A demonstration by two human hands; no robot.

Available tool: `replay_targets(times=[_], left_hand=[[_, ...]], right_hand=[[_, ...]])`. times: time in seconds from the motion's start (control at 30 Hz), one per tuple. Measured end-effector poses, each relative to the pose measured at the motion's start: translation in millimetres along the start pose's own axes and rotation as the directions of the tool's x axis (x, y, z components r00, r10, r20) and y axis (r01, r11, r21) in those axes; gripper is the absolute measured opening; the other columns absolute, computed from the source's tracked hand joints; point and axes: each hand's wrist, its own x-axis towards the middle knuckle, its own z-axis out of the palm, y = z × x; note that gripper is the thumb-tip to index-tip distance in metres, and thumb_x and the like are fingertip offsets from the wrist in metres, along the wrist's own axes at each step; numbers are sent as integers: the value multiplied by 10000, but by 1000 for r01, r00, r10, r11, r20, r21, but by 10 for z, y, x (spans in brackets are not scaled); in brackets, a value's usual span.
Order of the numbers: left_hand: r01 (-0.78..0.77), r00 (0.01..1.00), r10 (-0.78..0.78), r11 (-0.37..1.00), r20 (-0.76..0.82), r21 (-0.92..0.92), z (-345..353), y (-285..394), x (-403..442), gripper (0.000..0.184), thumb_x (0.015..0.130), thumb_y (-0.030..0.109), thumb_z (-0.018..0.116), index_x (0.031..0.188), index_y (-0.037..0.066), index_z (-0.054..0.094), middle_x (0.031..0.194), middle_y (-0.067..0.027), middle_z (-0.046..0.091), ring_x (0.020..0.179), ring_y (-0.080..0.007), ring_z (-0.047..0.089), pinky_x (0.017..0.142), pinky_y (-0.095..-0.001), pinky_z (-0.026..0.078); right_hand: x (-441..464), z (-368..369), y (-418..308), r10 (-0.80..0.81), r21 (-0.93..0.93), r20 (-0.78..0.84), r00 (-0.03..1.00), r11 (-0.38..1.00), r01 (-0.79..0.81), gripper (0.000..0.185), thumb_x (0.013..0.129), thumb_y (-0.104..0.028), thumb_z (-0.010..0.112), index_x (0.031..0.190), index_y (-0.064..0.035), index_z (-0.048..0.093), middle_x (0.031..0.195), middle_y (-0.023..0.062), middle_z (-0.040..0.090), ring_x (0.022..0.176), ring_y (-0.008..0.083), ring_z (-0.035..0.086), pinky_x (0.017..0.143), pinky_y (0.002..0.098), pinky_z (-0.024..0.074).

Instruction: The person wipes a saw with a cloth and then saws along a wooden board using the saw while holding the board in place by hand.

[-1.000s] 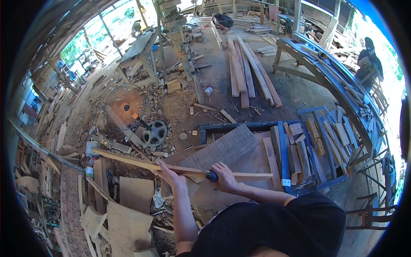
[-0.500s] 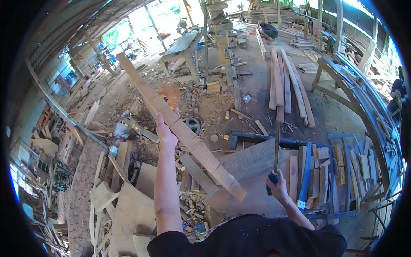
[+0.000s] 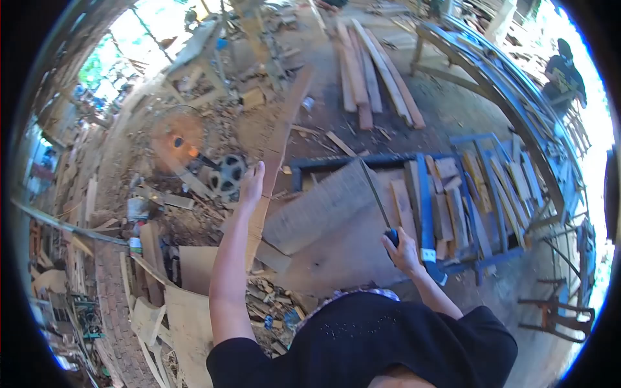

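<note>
Your left hand (image 3: 252,186) is closed on the edge of a long board (image 3: 284,123), near its middle. The board slants, its far end up and to the right of your fingers, its near end beside your left forearm; short dark lines cross its face. Your right hand (image 3: 403,252) is wrapped round the dark handle of a tool (image 3: 378,196). Its long, thin blade points forward and to the left, apart from the board, with its tip in view over the far end of a wide plank (image 3: 314,210). Whether the tip touches that plank, you cannot tell.

The wide plank lies between your hands, slanting in front of you. Beyond your right hand, a blue bar (image 3: 426,213) crosses the dark frame (image 3: 388,157), and short offcuts (image 3: 449,216) lie beside it. Left of the board are a spoked wheel (image 3: 228,173) and a blurred orange disc (image 3: 176,143). Pale sheets (image 3: 187,330) lie left of your left forearm, next to a strip of bricks (image 3: 116,297).

Farther forward, long beams (image 3: 356,71) lie side by side on the ground. To the right, a long table (image 3: 501,97) bears stacked strips, and a person (image 3: 563,81) is beyond it. A brown chair (image 3: 559,315) is at the lower right.
</note>
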Motion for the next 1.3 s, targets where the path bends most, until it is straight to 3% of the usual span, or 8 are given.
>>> replay_targets(times=[0.07,0.2,0.33,0.5,0.83,0.9,1.07,1.3], left_hand=[[28,998,-48,925,43,380,409,-50,-195,615,974,605,343,1018,72,646,965,-263,656,975,-453,614,846,-510,465],[28,979,-122,870,161,492,1013,-216,-460,549,977,560,371,917,75,622,952,-217,667,969,-424,621,811,-523,469],[-111,988,53,891,143,439,1428,-728,-494,420,972,475,455,910,103,638,895,-202,649,916,-397,624,797,-510,472],[-244,955,297,745,20,621,1521,-629,-667,191,909,353,583,1011,196,617,1025,-68,554,1004,-287,536,853,-468,416],[-26,983,140,758,-123,652,2522,-377,-295,423,934,509,508,1207,199,599,1211,-76,550,1169,-284,478,967,-495,342],[-41,947,252,708,-198,705,2600,-268,-249,457,948,545,465,1184,186,622,1132,-81,594,1094,-286,535,944,-487,357],[47,999,-20,732,-46,680,2581,-258,-104,452,983,515,404,1017,162,685,953,-97,661,962,-292,629,890,-482,384],[146,988,-75,717,-132,682,2737,-183,-31,384,992,423,422,973,159,700,965,-92,679,986,-290,630,939,-511,374]], right_hand=[[-34,-48,5,40,11,-18,999,999,-40,378,915,-372,637,971,-9,548,846,233,614,838,434,603,742,474,458],[-69,-77,24,71,-6,-64,995,997,-71,305,940,-324,597,983,-24,558,874,210,586,846,401,585,746,459,443],[-69,-31,44,93,-15,-24,995,995,-94,315,943,-336,597,1060,-44,587,937,193,607,907,378,604,780,445,455],[137,104,161,112,-20,-14,994,993,-112,350,959,-369,565,1101,-50,588,915,206,630,882,406,614,771,451,472],[1267,490,126,-118,-304,-37,992,947,102,361,968,-411,531,924,-53,523,839,217,627,790,441,619,689,527,480],[1403,563,98,-118,-310,-26,993,945,104,357,966,-409,534,929,-54,525,841,216,627,788,443,622,683,531,485],[1613,664,147,-90,-317,16,996,944,90,351,962,-408,541,945,-58,524,846,220,628,785,443,630,659,532,500],[1745,665,146,-138,-303,72,988,940,154,346,964,-411,535,953,-65,532,834,212,635,753,429,643,641,521,511]])
